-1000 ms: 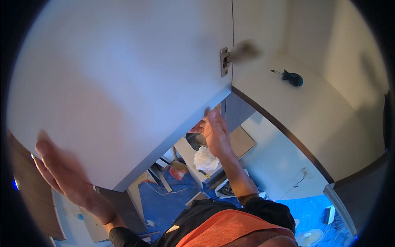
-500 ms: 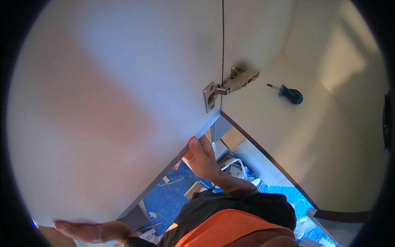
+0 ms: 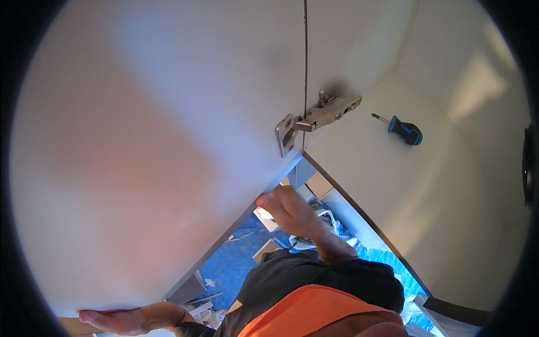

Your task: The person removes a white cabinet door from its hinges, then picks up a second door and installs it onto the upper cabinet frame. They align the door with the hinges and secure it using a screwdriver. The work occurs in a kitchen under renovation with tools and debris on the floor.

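A wide white cabinet door (image 3: 140, 168) fills the left of the view. My left hand (image 3: 126, 321) holds its lower edge at the near left corner, thumb stretched along the edge and fingers mostly hidden. Closer to the hinge side, my right hand (image 3: 292, 210) grips the same door's bottom edge; its thumb shows at the edge while the fingertips are hidden. A metal hinge (image 3: 328, 114) joins the door to the cabinet's side panel, its mounting plate lying on the door face. On the cabinet floor panel (image 3: 387, 180) lies a short blue-and-black screwdriver (image 3: 405, 130).
A dark strip (image 3: 365, 216) runs along the cabinet floor's front edge. At the right rim sits a dark object (image 3: 528, 168), partly cut off. Below, blue sheeting (image 3: 241, 247) covers the ground, with wood offcuts (image 3: 265, 249) and scattered debris on it.
My right hand has turned and shifted slightly on the door's edge, with its wrist further right. The view has shifted a little, so the screwdriver appears further right. My left hand stays at the corner.
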A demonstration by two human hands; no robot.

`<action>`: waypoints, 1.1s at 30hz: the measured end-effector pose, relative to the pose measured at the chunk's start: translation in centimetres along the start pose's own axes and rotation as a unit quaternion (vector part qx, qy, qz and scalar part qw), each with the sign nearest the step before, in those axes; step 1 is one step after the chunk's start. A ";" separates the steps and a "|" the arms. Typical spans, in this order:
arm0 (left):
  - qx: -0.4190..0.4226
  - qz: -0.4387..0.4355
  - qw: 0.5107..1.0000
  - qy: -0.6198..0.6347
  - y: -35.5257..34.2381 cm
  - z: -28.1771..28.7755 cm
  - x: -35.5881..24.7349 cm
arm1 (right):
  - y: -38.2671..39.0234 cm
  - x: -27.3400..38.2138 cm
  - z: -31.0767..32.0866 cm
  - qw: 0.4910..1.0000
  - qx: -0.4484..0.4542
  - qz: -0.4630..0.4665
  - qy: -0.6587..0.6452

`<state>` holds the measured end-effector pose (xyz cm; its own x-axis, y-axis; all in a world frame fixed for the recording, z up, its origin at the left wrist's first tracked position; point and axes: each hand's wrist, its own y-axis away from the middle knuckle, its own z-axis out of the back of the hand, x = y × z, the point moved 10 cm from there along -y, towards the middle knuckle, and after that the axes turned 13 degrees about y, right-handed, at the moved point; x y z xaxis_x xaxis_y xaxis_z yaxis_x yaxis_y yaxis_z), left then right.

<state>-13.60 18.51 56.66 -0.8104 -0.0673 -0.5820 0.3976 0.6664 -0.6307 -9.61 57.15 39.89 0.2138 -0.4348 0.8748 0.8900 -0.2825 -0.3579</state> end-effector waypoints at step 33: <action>0.044 0.030 0.994 0.092 -1.3 1.2 1.2 | 1.8 8.1 9.4 0.733 -0.635 0.229 0.087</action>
<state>-14.51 16.68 56.15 -0.8460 0.1137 -0.5209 0.4775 0.5963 -0.6453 -2.53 61.16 49.41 0.2210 -0.8039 0.5522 -0.3746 -0.5927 -0.7130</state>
